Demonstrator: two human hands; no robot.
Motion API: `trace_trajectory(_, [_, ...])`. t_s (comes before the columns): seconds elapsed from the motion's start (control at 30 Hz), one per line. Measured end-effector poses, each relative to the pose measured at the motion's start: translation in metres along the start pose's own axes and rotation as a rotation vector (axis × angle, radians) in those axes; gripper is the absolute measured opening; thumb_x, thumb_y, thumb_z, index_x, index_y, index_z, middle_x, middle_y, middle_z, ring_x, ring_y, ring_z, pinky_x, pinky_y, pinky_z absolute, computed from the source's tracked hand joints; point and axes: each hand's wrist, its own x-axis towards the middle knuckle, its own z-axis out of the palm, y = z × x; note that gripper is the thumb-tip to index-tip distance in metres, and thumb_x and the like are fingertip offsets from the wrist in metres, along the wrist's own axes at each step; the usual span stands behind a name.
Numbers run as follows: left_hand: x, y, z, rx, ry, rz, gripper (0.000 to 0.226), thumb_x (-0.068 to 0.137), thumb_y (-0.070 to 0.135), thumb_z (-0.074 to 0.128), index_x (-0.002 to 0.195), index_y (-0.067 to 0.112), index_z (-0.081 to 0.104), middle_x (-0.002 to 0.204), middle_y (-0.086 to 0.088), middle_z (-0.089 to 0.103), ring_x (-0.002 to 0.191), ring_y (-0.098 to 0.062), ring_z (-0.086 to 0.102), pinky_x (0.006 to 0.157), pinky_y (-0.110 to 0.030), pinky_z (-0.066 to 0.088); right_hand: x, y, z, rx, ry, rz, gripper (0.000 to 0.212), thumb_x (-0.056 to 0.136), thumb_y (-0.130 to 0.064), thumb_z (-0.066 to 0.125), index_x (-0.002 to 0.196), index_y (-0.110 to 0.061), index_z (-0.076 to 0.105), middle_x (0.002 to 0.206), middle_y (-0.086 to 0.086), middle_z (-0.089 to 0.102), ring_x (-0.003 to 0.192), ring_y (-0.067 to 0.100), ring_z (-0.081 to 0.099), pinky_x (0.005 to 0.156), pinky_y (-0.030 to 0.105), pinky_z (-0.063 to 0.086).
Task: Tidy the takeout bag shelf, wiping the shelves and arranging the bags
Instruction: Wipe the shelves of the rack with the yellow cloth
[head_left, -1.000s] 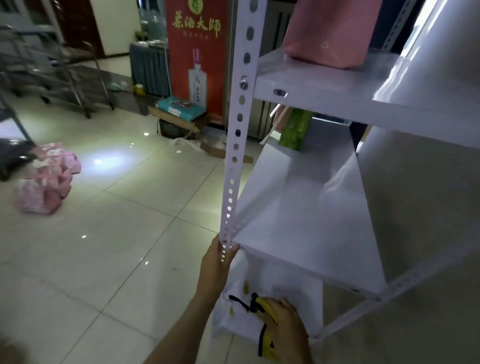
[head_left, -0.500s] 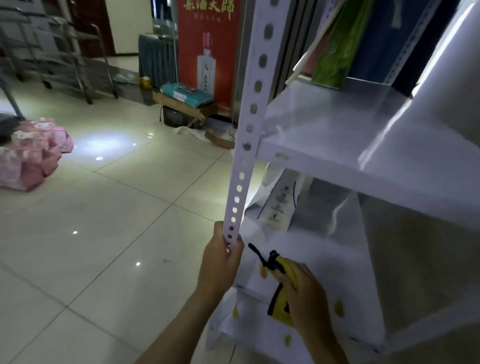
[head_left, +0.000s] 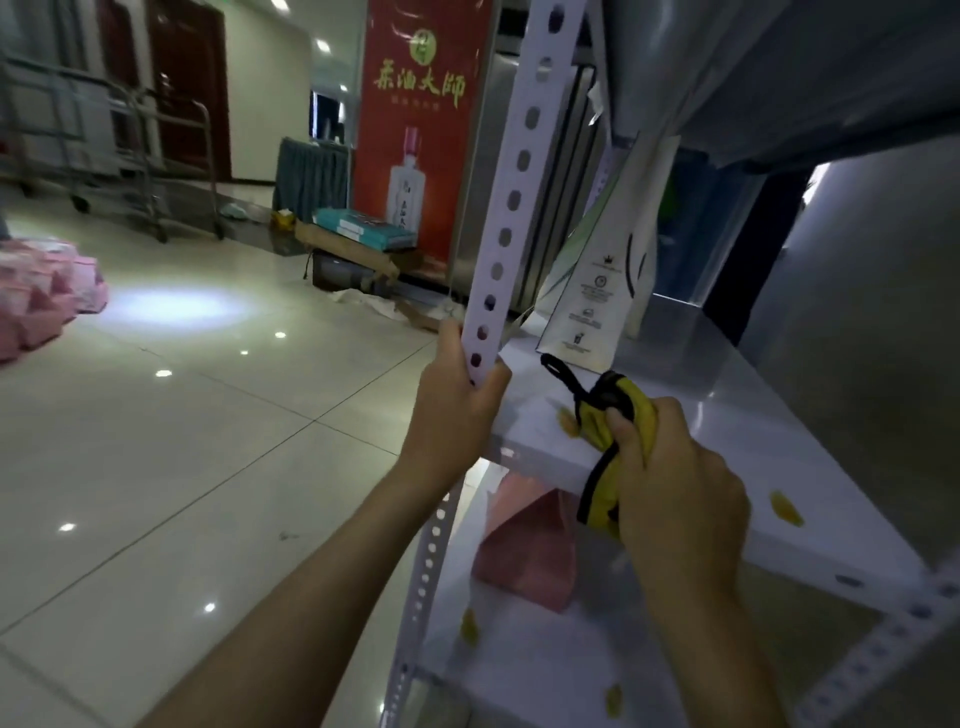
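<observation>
Our left hand (head_left: 457, 410) has its fingers curled tight round the perforated white post (head_left: 511, 208) at the near left corner of the shelf (head_left: 727, 415), thumb on the right face of the post. Our right hand (head_left: 675, 483) clenches a bunched yellow cloth (head_left: 610, 415) (black-edged, a black loop sticking out to the left) and holds it on the shelf's front edge. A white paper bag (head_left: 597, 291) stands farther back, and a pink bag (head_left: 530, 556) sits on the shelf below

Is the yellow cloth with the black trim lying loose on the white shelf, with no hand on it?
No, the right hand grips the yellow cloth with black trim over the white shelf board.
</observation>
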Motion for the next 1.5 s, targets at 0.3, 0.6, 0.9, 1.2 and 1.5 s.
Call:
trace_trajectory(0.3, [-0.006,0.014,-0.010,0.033,-0.104,-0.204,0.025,0.099,0.018,0.058,0.119,0.019,0.043,0.088,0.002,0.054,0.075,-0.014,0.055,0.069,-0.034,0.050,0.004,0.005,-0.016,0.316,-0.039,0.244,0.044,0.105,-0.052,0.035,0.112,-0.012,0.052,0.105,0.023,0.064,0.098,0.042,0.059,0.075,0.044,0.042])
trace_trajectory(0.6, [-0.006,0.018,-0.016,-0.018,-0.170,-0.234,0.022,0.103,0.025,0.059,0.115,0.015,0.042,0.086,0.001,0.057,0.064,0.002,0.057,0.059,-0.020,0.051,0.039,0.002,-0.008,0.446,-0.174,0.292,0.035,0.096,-0.051,0.060,0.098,-0.017,0.066,0.096,0.008,0.069,0.094,0.033,0.064,0.075,0.037,0.047])
trace_trajectory(0.9, [-0.015,-0.005,0.012,0.083,0.110,-0.084,0.012,0.102,0.030,0.054,0.097,0.022,0.046,0.073,0.007,0.049,0.055,-0.003,0.048,0.049,-0.018,0.041,0.081,-0.017,0.035,0.334,-0.302,0.155,0.027,0.100,-0.045,0.056,0.102,-0.021,0.068,0.106,0.009,0.071,0.096,0.030,0.064,0.075,0.033,0.044])
trace_trajectory(1.2, [-0.017,-0.019,0.017,0.109,0.148,-0.016,0.020,0.099,0.023,0.062,0.103,0.028,0.043,0.081,0.018,0.053,0.072,0.004,0.059,0.058,-0.014,0.049,0.085,-0.051,0.061,0.040,-0.287,-0.106,0.035,0.098,-0.049,0.054,0.105,-0.019,0.068,0.105,0.006,0.069,0.094,0.027,0.062,0.082,0.039,0.053])
trace_trajectory(1.5, [-0.016,0.000,0.008,0.075,0.068,-0.140,0.015,0.101,0.022,0.055,0.097,0.024,0.041,0.075,0.002,0.055,0.059,-0.011,0.053,0.053,-0.029,0.044,0.039,-0.043,0.016,0.070,-0.327,-0.194,0.028,0.095,-0.050,0.061,0.095,-0.022,0.068,0.096,0.003,0.071,0.087,0.024,0.062,0.075,0.036,0.053])
